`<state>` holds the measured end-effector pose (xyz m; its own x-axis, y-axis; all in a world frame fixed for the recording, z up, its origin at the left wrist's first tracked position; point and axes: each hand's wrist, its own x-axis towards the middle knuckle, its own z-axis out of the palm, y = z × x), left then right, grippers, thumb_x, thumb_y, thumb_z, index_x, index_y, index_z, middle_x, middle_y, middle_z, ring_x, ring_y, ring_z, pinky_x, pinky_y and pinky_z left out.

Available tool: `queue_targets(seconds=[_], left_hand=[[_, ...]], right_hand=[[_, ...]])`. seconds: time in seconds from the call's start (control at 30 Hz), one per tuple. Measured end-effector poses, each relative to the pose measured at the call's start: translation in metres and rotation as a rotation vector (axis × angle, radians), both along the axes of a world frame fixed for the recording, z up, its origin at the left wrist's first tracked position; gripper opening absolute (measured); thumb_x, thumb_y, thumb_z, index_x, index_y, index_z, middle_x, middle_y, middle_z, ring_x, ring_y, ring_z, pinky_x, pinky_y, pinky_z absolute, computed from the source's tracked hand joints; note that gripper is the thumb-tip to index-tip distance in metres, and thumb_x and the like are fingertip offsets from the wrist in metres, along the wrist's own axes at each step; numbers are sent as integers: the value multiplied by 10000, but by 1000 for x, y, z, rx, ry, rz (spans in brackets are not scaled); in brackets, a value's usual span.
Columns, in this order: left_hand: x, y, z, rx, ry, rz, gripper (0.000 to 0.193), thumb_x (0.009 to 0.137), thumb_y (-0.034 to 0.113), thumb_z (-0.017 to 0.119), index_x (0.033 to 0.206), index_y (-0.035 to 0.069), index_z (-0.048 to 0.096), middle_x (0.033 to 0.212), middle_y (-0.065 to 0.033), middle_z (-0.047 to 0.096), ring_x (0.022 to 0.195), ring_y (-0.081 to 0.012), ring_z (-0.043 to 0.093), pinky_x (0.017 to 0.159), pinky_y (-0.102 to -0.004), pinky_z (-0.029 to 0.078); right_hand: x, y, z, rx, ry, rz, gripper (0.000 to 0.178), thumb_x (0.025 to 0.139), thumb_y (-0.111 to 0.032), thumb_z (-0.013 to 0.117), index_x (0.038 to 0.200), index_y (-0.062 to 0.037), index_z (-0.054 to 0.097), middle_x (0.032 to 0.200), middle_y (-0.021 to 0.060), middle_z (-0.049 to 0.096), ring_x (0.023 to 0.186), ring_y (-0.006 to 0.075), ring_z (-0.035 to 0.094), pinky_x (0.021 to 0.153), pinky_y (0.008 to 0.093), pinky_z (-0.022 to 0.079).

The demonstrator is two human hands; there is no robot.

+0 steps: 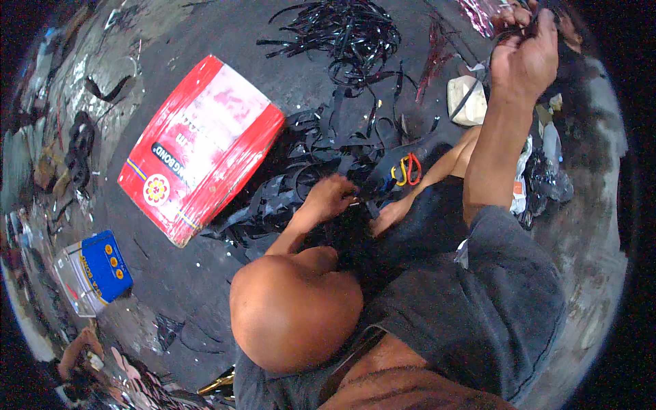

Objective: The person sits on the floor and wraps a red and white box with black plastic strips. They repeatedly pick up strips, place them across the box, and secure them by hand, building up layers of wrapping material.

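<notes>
1. Left hand (333,196) is down low on the floor (191,273), fingers curled into the heap of black strips (307,157) and gripping a bunch of them, forearm angled in past the bent knee (297,311).
2. Those strips look thin, floppy and shiny, so I'd guess light, slippery and quick to tangle. Pinching a bundle close to one end seems the best place to hold.
3. Left of the heap lie a red box (201,147) and a small blue box (102,266); orange-handled scissors (408,169) sit just right of the left hand.
4. Right hand (525,58) is lifted high, arm stretched out, closed tight on the end of a dark strip (471,96) hanging down past a white block (467,100).
</notes>
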<state>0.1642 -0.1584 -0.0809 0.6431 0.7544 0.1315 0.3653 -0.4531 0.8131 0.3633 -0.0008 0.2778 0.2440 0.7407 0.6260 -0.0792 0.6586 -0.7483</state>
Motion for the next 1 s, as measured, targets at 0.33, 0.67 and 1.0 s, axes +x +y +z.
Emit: queue_targets(seconds=[0.33,0.67,1.0], left_hand=[[-80,25,146,-502,-828,827,266,914,20,692,1176,7,650,827,-36,678,598,-80,589,552,-210,500],[-313,-96,158,-142,-852,1685,353,891,-41,671,1235,18,617,821,-16,627,616,-67,536,516,-195,415],[-385,-97,101,209,1156,2051,527,796,304,696,1311,214,636,1182,-177,649,1122,-386,586,913,-514,503]], right_hand=[[-108,-51,-174,-694,-711,858,253,986,-307,641,940,-59,660,703,-11,613,571,62,563,467,241,427],[-128,26,-193,-888,-940,1339,239,951,-296,697,920,-60,679,638,-34,595,521,31,499,465,218,383],[-218,94,-230,-307,-1294,876,244,893,-292,686,987,-73,734,843,103,739,731,245,709,713,378,557]])
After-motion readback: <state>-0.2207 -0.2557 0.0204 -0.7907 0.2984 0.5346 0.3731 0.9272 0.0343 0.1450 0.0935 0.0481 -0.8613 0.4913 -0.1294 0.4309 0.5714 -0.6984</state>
